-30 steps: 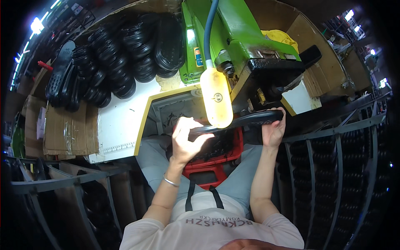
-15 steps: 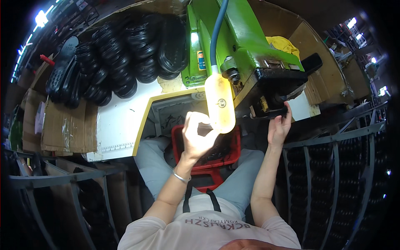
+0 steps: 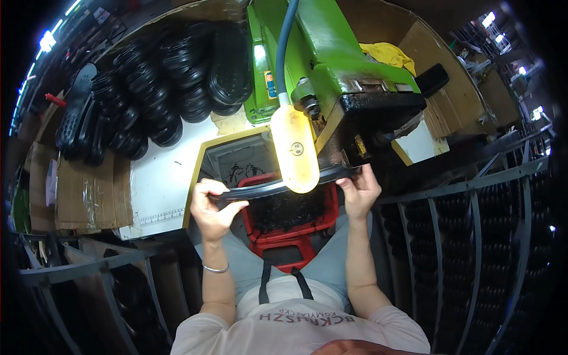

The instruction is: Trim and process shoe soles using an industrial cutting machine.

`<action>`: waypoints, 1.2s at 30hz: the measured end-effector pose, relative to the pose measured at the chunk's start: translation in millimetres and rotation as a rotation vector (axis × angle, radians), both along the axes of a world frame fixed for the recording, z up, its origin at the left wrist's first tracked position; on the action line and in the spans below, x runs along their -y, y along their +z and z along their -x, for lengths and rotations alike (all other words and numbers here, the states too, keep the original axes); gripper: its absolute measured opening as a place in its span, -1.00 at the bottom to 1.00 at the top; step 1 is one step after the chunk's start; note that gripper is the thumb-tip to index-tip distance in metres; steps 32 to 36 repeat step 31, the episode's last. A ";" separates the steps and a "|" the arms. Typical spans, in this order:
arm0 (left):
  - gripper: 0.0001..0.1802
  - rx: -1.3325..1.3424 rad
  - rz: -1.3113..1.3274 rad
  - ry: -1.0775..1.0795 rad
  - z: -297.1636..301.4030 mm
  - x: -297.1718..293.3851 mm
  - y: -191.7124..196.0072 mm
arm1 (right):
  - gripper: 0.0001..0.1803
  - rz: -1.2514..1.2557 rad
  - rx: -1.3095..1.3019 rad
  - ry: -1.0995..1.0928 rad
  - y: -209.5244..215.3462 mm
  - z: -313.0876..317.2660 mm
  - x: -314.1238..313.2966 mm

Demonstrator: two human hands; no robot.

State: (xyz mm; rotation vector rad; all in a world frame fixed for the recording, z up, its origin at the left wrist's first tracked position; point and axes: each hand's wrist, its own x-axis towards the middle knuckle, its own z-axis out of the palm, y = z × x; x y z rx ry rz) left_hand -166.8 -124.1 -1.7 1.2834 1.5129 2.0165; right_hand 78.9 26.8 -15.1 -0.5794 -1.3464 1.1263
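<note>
Head view shows you seated at a green machine point(image 3: 331, 65), holding a black shoe sole point(image 3: 260, 190) flat across your lap line, above a red crate point(image 3: 331, 216) of dark offcuts. Going left to right: your left hand point(image 3: 214, 210) has its fingers curled over the sole's left end, thumb underneath, so it is closed on that end; the sole then runs behind the yellowish lamp head point(image 3: 294, 148) hanging at 12 o'clock from your hands' midpoint; your right hand point(image 3: 359, 192) closes on the right end, fingers up along the edge, just under the machine's dark working head point(image 3: 378, 121). The sole's long axis lies roughly from 9 o'clock to 3 o'clock, rising slightly toward 3, with the right tip pointing at the dark head; which end is toe or heel I cannot tell, since the lamp covers the middle. To do this step well, I judge you should keep both grips firm and level so the sole does not twist, feed the right end in steadily, and keep your right fingertips back from the working head, where they look close. At 10 to 11 o'clock a heap of black soles point(image 3: 160, 89) lies on the white bench point(image 3: 160, 183), well apart from your hands.
</note>
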 end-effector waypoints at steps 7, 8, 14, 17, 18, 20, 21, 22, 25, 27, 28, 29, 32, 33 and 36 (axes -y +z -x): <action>-0.40 0.165 0.004 0.040 29.4 33.6 -61.7 | -0.20 -0.227 0.296 -0.121 -12.4 30.8 16.2; -0.47 0.123 0.027 0.036 31.0 35.6 -69.0 | -0.20 -0.267 0.314 -0.162 -7.1 37.0 19.8; -0.59 -0.274 0.339 0.142 -37.4 -12.1 -47.2 | -0.15 -0.573 0.478 -0.343 1.5 33.8 20.1; -0.47 -0.541 0.087 0.174 -78.8 -49.4 -23.6 | -0.17 -0.578 0.478 -0.353 0.5 34.9 21.1; -0.47 -0.476 0.101 0.152 -78.4 -54.6 -26.5 | -0.19 -0.570 0.469 -0.352 -0.9 35.3 20.9; -0.48 -0.414 0.107 0.124 -81.0 -61.9 -40.1 | -0.22 -0.412 0.386 -0.252 -13.7 34.5 15.5; -0.52 -0.227 0.120 0.022 -82.5 -64.0 -47.7 | -0.25 -0.250 0.303 -0.148 -23.6 34.5 11.4; -0.55 -0.041 0.137 -0.080 -83.4 -65.2 -52.4 | -0.31 -0.110 0.236 -0.043 -37.5 34.6 6.4; -0.54 0.387 -0.020 -0.219 -106.3 -72.3 -50.9 | -0.34 0.241 0.146 0.150 -112.9 20.7 -12.4; -0.49 0.430 -0.029 -0.250 -111.2 -73.5 -59.9 | -0.38 0.329 0.099 0.170 -139.5 14.7 -14.2; -0.49 0.498 -0.035 -0.247 -117.7 -76.5 -61.1 | -0.42 0.512 -0.116 0.231 -160.4 1.4 -17.6; -0.49 0.562 -0.039 -0.229 -119.2 -77.0 -62.4 | -0.45 0.695 -0.337 0.306 -164.5 -2.6 -17.0; -0.44 0.564 -0.089 -0.221 -121.7 -78.1 -67.3 | -0.33 0.613 -0.389 0.323 -163.2 -17.4 -16.6; -0.44 0.564 -0.089 -0.221 -121.7 -78.1 -67.3 | -0.33 0.613 -0.389 0.323 -163.2 -17.4 -16.6; -0.44 0.564 -0.089 -0.221 -121.7 -78.1 -67.3 | -0.33 0.613 -0.389 0.323 -163.2 -17.4 -16.6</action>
